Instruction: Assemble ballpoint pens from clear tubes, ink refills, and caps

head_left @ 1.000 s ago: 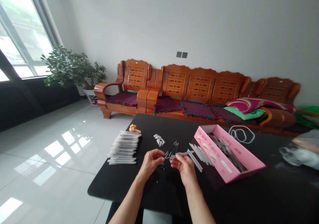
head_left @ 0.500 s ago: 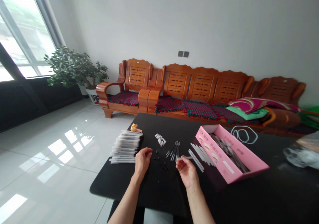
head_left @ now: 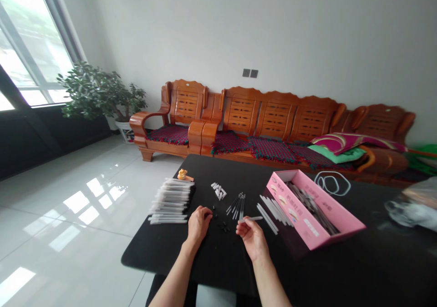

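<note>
At right hand [head_left: 251,239], white stick [head_left: 255,218], end hidden

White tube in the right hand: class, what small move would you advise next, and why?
Probably the left hand should pick up one of the small black pieces beside it: it appears empty and lies close to them, while the right hand is occupied holding the white tube.
</note>
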{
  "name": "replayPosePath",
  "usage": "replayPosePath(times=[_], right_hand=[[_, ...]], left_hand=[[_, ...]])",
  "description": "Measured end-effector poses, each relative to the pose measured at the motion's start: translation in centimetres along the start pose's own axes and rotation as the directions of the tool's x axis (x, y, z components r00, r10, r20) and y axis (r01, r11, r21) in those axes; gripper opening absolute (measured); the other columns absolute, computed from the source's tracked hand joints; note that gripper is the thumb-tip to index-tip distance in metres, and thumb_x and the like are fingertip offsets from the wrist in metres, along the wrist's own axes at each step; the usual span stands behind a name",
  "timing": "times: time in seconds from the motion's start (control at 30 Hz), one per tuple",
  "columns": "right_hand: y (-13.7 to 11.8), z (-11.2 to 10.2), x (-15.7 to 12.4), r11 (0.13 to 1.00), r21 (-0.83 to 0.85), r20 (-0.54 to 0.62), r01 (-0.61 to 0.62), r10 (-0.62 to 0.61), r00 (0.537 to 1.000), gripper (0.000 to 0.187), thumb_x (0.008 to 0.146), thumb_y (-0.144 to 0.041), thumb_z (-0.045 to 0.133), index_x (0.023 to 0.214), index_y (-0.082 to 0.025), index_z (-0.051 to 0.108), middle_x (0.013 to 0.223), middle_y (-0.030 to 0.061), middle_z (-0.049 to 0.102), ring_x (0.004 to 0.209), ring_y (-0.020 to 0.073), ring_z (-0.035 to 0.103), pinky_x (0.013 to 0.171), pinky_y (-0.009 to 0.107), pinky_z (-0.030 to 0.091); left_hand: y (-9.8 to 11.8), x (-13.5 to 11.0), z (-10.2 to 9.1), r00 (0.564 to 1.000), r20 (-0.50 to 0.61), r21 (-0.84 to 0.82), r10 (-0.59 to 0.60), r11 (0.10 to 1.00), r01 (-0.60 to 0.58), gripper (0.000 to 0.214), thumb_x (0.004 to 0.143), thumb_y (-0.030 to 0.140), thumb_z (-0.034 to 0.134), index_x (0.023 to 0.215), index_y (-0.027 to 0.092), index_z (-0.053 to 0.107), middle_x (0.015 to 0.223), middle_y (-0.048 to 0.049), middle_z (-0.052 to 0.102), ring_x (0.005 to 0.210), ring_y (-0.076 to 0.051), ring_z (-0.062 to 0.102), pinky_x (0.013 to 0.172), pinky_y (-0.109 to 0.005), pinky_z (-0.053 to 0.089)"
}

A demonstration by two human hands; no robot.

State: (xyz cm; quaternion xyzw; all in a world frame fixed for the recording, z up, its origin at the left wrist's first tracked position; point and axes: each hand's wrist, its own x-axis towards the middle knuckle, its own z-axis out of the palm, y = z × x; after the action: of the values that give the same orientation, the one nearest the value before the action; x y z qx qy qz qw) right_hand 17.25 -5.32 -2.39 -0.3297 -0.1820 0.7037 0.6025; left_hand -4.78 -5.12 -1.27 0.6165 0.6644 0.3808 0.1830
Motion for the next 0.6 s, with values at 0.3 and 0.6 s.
replayPosePath(times=[0.3, 0.6], right_hand=[[0.0, 1.6, -0.4, 0.999, -0.039, -0.041, 0.002, -0.004, 0.999, 0.028, 0.06, -0.021, 0.087, 0.08, -0.014, 0.069, 0.069, 0.0085, 0.076, 0.058, 0.02, 0.072, 0.052, 0.027, 0.06], [-1.3, 6.5, -2.0, 0.975, -0.149, 0.002, 0.164, -0.165, 0.986, 0.033, 0.063, -0.026, 0.086, 0.085, -0.013, 0.066, 0.07, 0.0086, 0.076, 0.059, 0.0203, 0.073, 0.053, 0.026, 0.06]], left_hand=[[3.5, -0.2, -0.2, 0.925, 0.306, -0.812, -0.226, 0.444, 0.377, 0.026, 0.067, 0.033, 0.076, 0.078, 0.012, 0.065, 0.065, -0.0037, 0.066, 0.057, -0.012, 0.06, 0.052, -0.02, 0.045], [6.3, -1.4, -0.3, 0.915, 0.384, -0.887, -0.124, 0.226, 0.403, 0.032, 0.065, 0.033, 0.083, 0.081, 0.01, 0.067, 0.069, -0.0023, 0.065, 0.055, -0.006, 0.057, 0.053, -0.015, 0.045]])
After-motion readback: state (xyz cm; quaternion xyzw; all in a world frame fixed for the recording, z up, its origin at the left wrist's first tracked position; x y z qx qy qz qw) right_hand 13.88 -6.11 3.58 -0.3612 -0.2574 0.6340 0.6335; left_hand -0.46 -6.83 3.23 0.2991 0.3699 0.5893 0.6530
